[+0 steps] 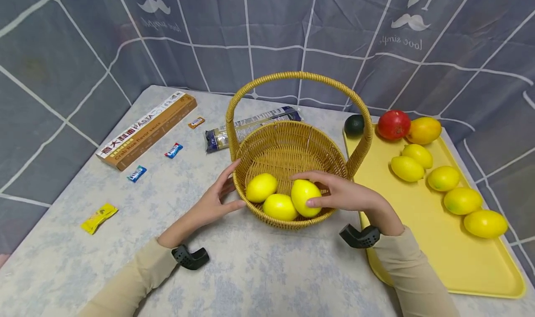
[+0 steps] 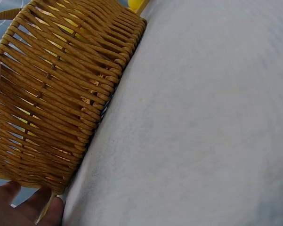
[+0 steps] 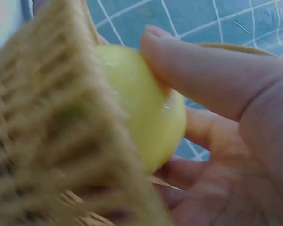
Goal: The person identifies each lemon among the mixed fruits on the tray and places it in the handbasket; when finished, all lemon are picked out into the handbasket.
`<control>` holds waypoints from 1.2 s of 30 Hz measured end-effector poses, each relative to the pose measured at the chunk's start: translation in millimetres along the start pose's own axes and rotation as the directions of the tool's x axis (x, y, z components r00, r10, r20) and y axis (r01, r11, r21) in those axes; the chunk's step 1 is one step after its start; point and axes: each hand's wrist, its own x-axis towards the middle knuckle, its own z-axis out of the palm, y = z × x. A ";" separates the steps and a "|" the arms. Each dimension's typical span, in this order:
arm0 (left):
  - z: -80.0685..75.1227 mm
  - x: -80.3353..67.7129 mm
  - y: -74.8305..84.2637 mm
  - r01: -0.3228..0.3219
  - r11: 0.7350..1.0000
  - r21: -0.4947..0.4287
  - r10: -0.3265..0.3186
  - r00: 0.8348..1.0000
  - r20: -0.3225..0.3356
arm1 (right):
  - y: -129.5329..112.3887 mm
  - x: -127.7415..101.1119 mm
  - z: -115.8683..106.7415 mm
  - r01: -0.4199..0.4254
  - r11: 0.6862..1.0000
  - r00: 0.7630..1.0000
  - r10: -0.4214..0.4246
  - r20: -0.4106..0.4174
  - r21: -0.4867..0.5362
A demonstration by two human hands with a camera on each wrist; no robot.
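A wicker basket [image 1: 292,143] with a tall arched handle stands in the middle of the table. Its front part holds two lemons, a left one [image 1: 262,187] and a front one [image 1: 280,207]. Beside them my right hand [image 1: 338,190] grips another lemon [image 1: 306,197] between thumb and fingers, inside the front right rim. In the right wrist view the basket wall partly covers this gripped lemon [image 3: 141,108]. My left hand [image 1: 213,201] rests against the outside of the basket's left wall, thumb and fingers spread; its fingertips [image 2: 35,202] touch the weave.
A yellow tray [image 1: 414,224] on the right bears several lemons, a red fruit [image 1: 394,125], an orange-yellow fruit [image 1: 424,130] and a dark green one [image 1: 354,125]. Behind the basket lies a pasta packet [image 1: 255,126]. Leftward are a pasta box [image 1: 146,130] and small wrapped sweets, including a yellow one [image 1: 99,218].
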 end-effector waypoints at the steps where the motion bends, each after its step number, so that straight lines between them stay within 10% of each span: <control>1: -0.2 0.3 0.2 -0.001 1.000 0.002 0.001 1.000 0.000 | 0.2 2.6 1.4 0.005 1.000 1.000 -0.005 0.003 0.014; 15: 0.0 -0.3 0.4 0.000 1.000 -0.001 0.000 1.000 0.001 | 7.6 36.4 9.5 -0.142 0.989 0.990 0.141 0.024 0.050; 22: 0.5 -0.6 0.4 -0.004 1.000 -0.008 0.004 1.000 0.006 | 5.0 28.8 6.8 -0.078 0.995 0.997 0.079 -0.011 0.062; 31: 1.7 -1.8 2.0 0.002 1.000 -0.025 -0.002 1.000 0.011 | -5.2 -73.3 -37.3 0.106 0.994 0.993 -0.105 -0.056 0.016; 36: 0.2 0.1 -3.6 -0.020 0.999 -0.029 0.020 1.000 0.015 | 31.2 -132.7 -73.0 0.186 0.975 0.928 -0.135 -0.347 0.118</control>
